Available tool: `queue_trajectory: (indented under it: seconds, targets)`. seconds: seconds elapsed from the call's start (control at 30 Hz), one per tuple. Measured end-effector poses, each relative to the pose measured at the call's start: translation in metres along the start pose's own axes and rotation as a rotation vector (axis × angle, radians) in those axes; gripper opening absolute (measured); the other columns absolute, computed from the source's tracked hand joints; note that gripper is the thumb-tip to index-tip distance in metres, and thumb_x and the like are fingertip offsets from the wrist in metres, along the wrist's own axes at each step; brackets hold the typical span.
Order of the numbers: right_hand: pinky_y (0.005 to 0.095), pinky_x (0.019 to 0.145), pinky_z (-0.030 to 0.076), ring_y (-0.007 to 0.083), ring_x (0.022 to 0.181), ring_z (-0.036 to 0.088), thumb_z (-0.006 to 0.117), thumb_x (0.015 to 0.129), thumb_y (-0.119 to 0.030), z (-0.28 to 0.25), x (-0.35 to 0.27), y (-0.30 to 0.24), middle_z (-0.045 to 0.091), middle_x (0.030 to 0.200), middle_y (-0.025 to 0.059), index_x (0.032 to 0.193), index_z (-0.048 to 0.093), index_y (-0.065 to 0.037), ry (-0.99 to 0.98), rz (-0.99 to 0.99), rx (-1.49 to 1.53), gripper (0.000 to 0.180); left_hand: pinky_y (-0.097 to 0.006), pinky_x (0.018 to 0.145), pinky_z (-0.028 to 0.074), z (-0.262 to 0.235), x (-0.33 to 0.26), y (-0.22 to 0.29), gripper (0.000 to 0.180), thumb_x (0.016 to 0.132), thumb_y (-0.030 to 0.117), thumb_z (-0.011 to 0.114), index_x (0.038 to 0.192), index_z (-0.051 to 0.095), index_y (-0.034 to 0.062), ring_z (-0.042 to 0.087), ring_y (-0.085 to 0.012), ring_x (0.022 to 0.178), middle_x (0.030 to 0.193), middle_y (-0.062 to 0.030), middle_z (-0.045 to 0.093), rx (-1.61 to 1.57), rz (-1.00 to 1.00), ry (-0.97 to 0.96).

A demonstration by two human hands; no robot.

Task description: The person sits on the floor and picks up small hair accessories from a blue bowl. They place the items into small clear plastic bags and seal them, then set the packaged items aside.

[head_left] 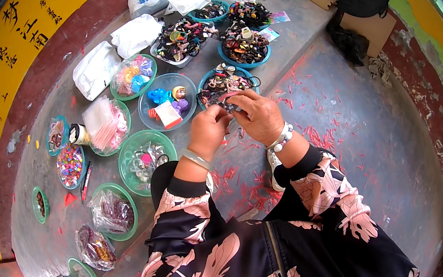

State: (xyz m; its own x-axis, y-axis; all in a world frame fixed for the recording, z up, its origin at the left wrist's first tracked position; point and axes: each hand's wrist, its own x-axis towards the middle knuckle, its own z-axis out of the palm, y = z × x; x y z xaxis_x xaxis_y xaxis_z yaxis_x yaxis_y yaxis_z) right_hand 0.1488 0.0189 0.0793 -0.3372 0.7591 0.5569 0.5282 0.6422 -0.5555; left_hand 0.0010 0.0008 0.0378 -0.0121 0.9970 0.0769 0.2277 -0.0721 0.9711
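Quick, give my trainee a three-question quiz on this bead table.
1. True or false: both hands meet over one small piece.
2. Which wrist wears the beaded bracelet: A left, B right?
3. The bowl nearest the left hand has a ____ rim.

Key: 1 true, the right hand joins the left. 2 B; the left wrist has a plain bangle. 3 green.

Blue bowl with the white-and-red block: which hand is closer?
Left. The left hand sits just right of and below the blue bowl, near its rim. The right hand is farther right, beyond the left hand, below the teal bowl.
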Motion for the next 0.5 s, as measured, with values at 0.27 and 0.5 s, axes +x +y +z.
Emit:
queue_trajectory:
  seconds: [0.27,0.5]
  targets:
    - [0.0377,0.059,0.048,0.0298,0.071,0.059,0.061,0.07,-0.011,0.001,-0.004,0.013,0.06,0.086,0.0082,0.077,0.061,-0.008,-0.105,0.069,0.005,0.008,-0.021,0.046,0.046,0.001,0.0,-0.003,0.009,0.077,0.009,0.063,0.076,0.059,0.0005,0.055,-0.0071,0.053,0.066,-0.0032,0.059,0.115,0.069,-0.01]
    - [0.0379,0.06,0.048,0.0302,0.071,0.059,0.06,0.069,-0.012,0.003,-0.005,0.015,0.061,0.08,0.0087,0.077,0.062,-0.008,-0.167,0.078,0.011,0.009,-0.024,0.047,0.045,0.0,-0.002,-0.005,0.01,0.079,0.011,0.061,0.081,0.061,0.0009,0.056,-0.0114,0.052,0.068,-0.0066,0.061,0.128,0.083,-0.033]
